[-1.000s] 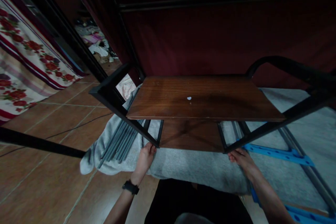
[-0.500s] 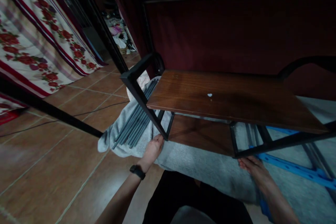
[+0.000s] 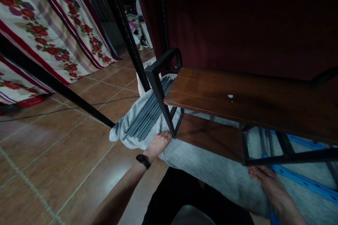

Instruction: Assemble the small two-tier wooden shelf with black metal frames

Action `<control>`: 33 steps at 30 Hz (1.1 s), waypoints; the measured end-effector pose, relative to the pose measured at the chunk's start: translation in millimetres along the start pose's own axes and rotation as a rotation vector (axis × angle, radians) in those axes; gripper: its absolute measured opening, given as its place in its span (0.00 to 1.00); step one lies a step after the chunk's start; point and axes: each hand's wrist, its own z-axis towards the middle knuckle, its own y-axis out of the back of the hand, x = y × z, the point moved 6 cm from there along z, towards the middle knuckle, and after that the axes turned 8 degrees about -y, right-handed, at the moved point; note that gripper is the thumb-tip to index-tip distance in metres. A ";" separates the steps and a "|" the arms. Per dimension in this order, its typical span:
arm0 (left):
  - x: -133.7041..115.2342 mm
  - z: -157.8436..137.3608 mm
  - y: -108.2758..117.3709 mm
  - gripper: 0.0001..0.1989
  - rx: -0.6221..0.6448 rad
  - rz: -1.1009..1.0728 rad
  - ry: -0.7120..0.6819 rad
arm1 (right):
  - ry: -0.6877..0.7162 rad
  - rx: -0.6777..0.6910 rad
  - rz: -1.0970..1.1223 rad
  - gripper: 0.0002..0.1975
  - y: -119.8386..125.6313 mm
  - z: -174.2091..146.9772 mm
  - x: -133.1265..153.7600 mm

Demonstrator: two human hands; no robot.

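While the person crouches over a grey blanket (image 3: 211, 168), both hands sit at the bottom corners of a black metal shelf frame (image 3: 161, 91).

Left hand: the left hand (image 3: 158, 144) lies at the frame's near-left foot, fingers curled loosely toward the corner post; whether they wrap the bar or only press against it cannot be told in the dim light. A dark watch (image 3: 143, 161) sits on the wrist.

Right hand: the right hand (image 3: 266, 182) rests flat and mostly open under the near-right bottom rail, fingertips touching the bar, nothing closed inside it.

Shelf: two brown wooden boards (image 3: 245, 102) sit in the frame, one above the other, and the whole unit stands on the blanket, which likely spares the tiled floor (image 3: 52, 154) from scratches.

Why held so: a hand at each low corner appears to steady or shift the unit evenly.

Nearby: a bundle of grey rods (image 3: 148, 112) lies on the blanket just left of the frame; blue plastic strips (image 3: 303, 179) lie beneath the right side; a floral cloth (image 3: 39, 35) hangs at the left.

Change: compared with a second ago, the view has swung left, so the shelf sits further right in the picture and more floor shows; both hands keep their corners.
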 end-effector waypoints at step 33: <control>6.0 -0.6 2.0 0.16 0.009 0.052 -0.119 | -0.042 -0.030 0.017 0.19 3.4 6.8 -3.7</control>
